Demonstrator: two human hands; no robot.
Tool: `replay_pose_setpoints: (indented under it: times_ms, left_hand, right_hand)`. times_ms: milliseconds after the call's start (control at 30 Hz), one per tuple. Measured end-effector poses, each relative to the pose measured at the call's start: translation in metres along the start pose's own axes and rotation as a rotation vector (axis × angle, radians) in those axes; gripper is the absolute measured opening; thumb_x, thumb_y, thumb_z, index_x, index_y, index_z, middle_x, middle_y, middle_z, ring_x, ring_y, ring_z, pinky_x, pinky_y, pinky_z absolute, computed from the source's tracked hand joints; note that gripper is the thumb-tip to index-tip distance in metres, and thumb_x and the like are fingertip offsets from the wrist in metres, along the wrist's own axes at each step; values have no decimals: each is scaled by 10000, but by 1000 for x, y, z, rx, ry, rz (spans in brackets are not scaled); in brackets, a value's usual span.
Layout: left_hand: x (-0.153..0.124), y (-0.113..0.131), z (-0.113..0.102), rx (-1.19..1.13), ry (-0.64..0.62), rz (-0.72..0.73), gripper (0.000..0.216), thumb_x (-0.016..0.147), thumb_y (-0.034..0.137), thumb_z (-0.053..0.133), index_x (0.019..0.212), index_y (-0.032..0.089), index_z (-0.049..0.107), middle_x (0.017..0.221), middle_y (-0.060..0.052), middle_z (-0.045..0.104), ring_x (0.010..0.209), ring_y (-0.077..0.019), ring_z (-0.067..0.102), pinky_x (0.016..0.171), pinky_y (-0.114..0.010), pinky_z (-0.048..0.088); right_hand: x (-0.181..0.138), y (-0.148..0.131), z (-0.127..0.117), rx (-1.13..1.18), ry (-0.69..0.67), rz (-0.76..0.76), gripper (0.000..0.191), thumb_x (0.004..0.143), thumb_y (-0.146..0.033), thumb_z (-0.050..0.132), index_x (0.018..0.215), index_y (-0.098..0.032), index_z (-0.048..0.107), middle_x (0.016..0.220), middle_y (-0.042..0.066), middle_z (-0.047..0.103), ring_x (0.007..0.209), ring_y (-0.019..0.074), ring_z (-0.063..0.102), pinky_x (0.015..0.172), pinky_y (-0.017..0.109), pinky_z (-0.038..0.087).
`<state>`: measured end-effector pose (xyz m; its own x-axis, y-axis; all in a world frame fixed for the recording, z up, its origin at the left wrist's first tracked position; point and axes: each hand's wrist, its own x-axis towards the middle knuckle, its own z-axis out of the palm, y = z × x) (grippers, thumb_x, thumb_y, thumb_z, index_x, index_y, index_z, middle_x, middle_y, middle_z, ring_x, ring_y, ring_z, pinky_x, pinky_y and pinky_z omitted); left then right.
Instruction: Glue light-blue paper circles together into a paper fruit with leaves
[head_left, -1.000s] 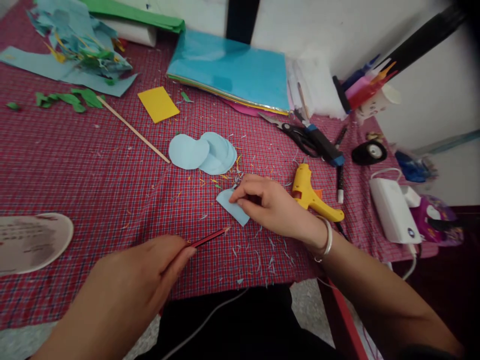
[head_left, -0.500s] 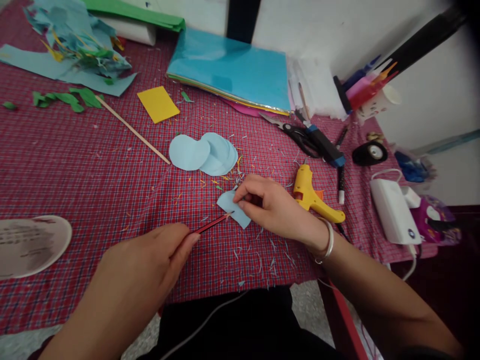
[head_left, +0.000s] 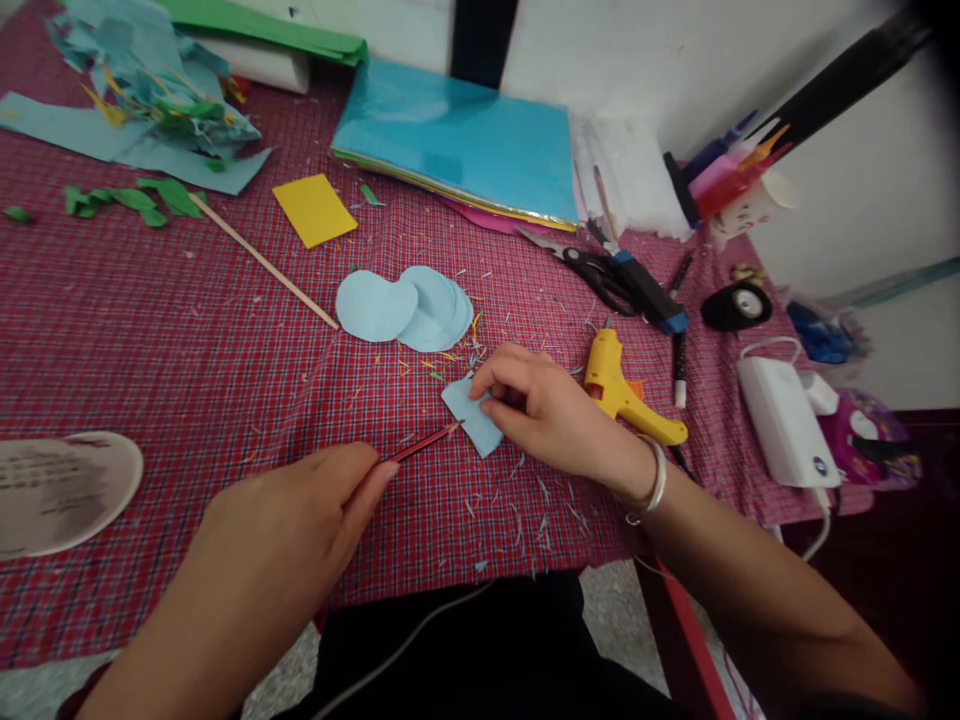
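At the far left, level with the left hand point(head_left: 292, 525), lies a pale thing with a curved rim point(head_left: 82, 495). Well beyond that hand, a heap of scraps point(head_left: 154, 75) in blue, yellow and green sits on a blue strip point(head_left: 232, 172), with green scraps point(head_left: 127, 197) just nearer. A stick point(head_left: 262, 262) slants toward the hands, and a yellow square point(head_left: 315, 212) lies to the right of its far end. Right of the stick's near end, ahead of the hands, pale blue discs point(head_left: 375, 305) overlap on the checked surface point(head_left: 247, 390).

The left hand grips a pencil point(head_left: 424, 444) between thumb and fingers. It points to the right hand point(head_left: 544, 405), its tip at the edge of a small blue piece point(head_left: 480, 432); contact is too fine to tell. The piece lies between the hands, its right side covered by the right hand, which grasps it with bent fingers and thumb.

Beyond the right hand are blue sheets point(head_left: 457, 140). To its right come scissors point(head_left: 600, 280), a yellow glue gun point(head_left: 609, 370) near the wrist, a marker point(head_left: 680, 370) and a white box point(head_left: 784, 420).
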<state>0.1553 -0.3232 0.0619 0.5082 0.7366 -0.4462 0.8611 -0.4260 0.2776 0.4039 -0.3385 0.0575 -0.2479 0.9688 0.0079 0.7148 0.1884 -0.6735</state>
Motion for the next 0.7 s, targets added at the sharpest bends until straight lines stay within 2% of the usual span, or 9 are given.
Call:
replay_pose_setpoints:
  times_ms: [133, 333, 400, 467, 533, 567, 633, 700]
  left_hand:
    - [-1, 3, -4, 28, 4, -2, 448, 949, 488, 221, 828, 262, 589, 790, -32, 718, 707, -293, 688, 602, -378, 391]
    - [-3, 2, -5, 71, 38, 5, 439, 944, 493, 247, 831, 269, 606, 775, -33, 721, 661, -302, 683, 556, -362, 358]
    - [-3, 1, -3, 74, 91, 32, 438, 942, 503, 258, 813, 270, 606, 745, -34, 715, 624, -298, 672, 539, -353, 337]
    - [-4, 1, -2, 76, 142, 59, 428, 942, 501, 275, 791, 270, 602, 709, -32, 705, 583, -290, 658, 519, -342, 309]
    - [-5, 2, 0, 77, 184, 79, 419, 944, 489, 289, 761, 265, 593, 656, -29, 684, 541, -278, 639, 502, -332, 284]
    - [-6, 2, 0, 77, 204, 88, 415, 945, 485, 297, 751, 264, 590, 637, -27, 676, 525, -270, 632, 495, -329, 277]
    - [-11, 3, 2, 74, 246, 96, 402, 946, 483, 314, 755, 263, 592, 628, -22, 673, 503, -251, 622, 483, -322, 270]
    - [-17, 1, 4, 55, 286, 99, 381, 947, 476, 331, 784, 264, 603, 646, -12, 677, 497, -225, 616, 481, -316, 285]
  right_hand:
    - [2, 5, -2, 132, -40, -1, 140, 820, -34, 579, 801, -166, 622, 801, -7, 556, 759, 118, 534, 696, 261, 414]
    - [3, 12, -10, 286, -92, -15, 73, 868, -137, 613, 875, -167, 679, 820, 6, 591, 781, 129, 566, 722, 284, 457]
    - [0, 7, -14, 281, 5, -38, 73, 888, -171, 605, 893, -176, 678, 822, 13, 607, 810, 143, 572, 758, 311, 464]
    - [-4, -2, -16, 281, 174, -51, 80, 909, -209, 592, 906, -192, 670, 853, 20, 621, 860, 158, 581, 816, 342, 468]
    - [-10, -12, -15, 375, 264, -42, 109, 934, -245, 561, 958, -209, 661, 911, 27, 633, 904, 162, 594, 845, 350, 483]
    - [-12, -16, -13, 466, 249, -24, 136, 947, -258, 541, 1013, -217, 653, 960, 33, 643, 930, 162, 607, 854, 347, 496]
    - [-16, -21, -7, 685, 135, 17, 216, 969, -274, 505, 1150, -226, 613, 1089, 49, 657, 1010, 162, 628, 897, 346, 516]
    - [-17, -21, -1, 856, 32, 38, 288, 982, -279, 486, 1255, -227, 560, 1219, 66, 640, 1131, 170, 612, 992, 374, 493]
